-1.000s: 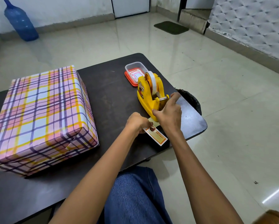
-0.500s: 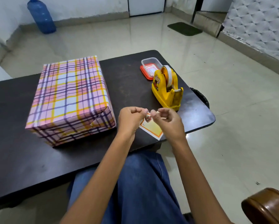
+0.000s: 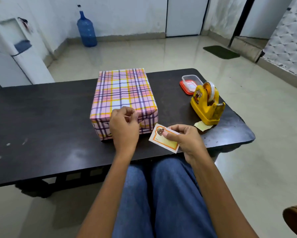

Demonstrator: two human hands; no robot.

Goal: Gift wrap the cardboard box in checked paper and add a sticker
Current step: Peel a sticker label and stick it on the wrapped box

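Water dispenser (image 3: 15,48), white, stands on the floor at ten o'clock from the seated person, with a blue water bottle (image 3: 86,30) against the far wall at eleven o'clock. A dark table (image 3: 41,117) runs across the view in front of the person's knees. On it, at twelve o'clock, lies the box (image 3: 123,90), fully covered in pink, yellow and purple checked paper, its folded end flap facing the person.

The left hand (image 3: 124,127) hovers in front of the box's near top edge, fingers curled and thumb tip meeting the forefinger as in a pinch. Whether anything is held between them, I cannot tell.

Just to its right, at one o'clock and over the table's near edge, the sticker (image 3: 165,139) is tilted, a white label with an orange border and a small brown figure in one corner. The right hand (image 3: 187,140) grips it, thumb pressed on its face and fingers curled behind.

A pale paper scrap (image 3: 201,126) lies on the table beyond that hand, touching the foot of a yellow tape dispenser (image 3: 207,103) at two o'clock. Behind the dispenser sits a clear plastic tub (image 3: 190,84) with a red lid beneath it. A dark doormat (image 3: 220,52) lies on the floor farther off at one o'clock.
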